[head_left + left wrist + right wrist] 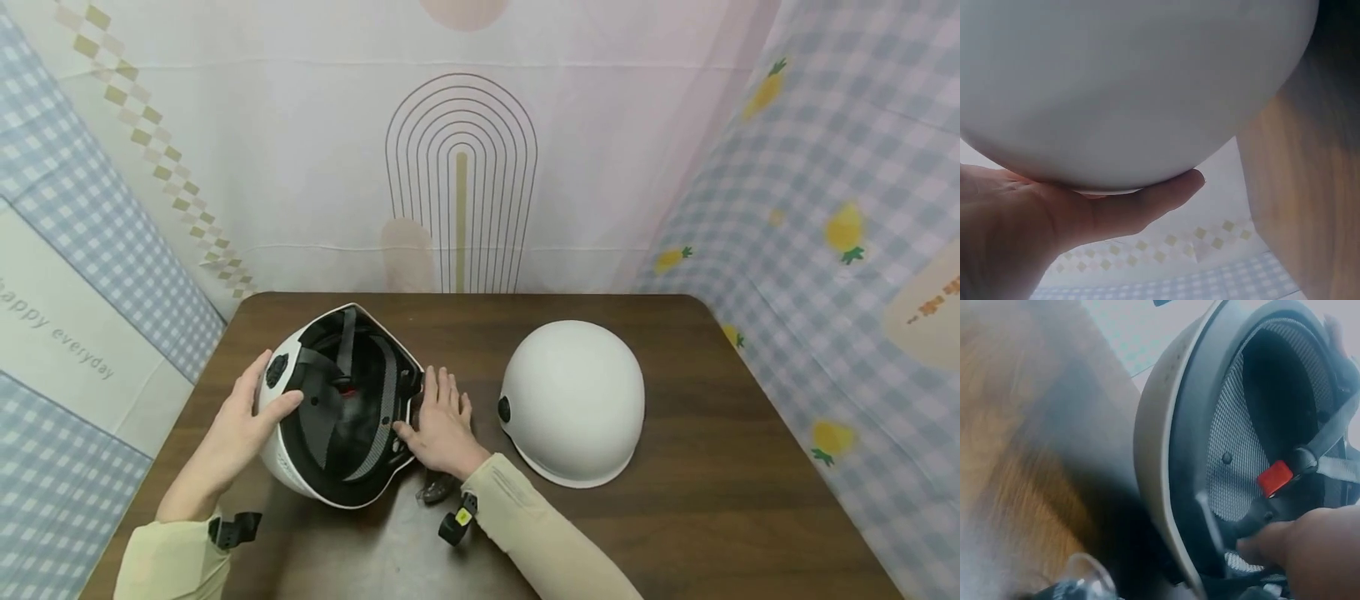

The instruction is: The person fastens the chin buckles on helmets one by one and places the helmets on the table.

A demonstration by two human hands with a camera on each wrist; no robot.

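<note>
A white helmet (pixel 288 475) lies upside down on the left of the table, its black lining (pixel 360 400) and strap facing up. In the right wrist view, a red buckle piece (pixel 1274 478) shows inside it. My left hand (pixel 238 425) grips the helmet's left side, thumb over the rim by a round black vent; the left wrist view shows the hand against the smooth shell (pixel 1135 94). At the right rim, my right hand (pixel 446 433) has its fingers straight and its thumb (pixel 1266 544) touching the inner edge. Under that wrist lies a dark, glossy see-through piece (pixel 437 489).
A second white helmet (pixel 577 400) sits dome up to the right of my right hand. The brown wooden table (pixel 720 500) ends at a patterned cloth backdrop (pixel 315 167). Checked cloth (pixel 795 275) hangs at both sides.
</note>
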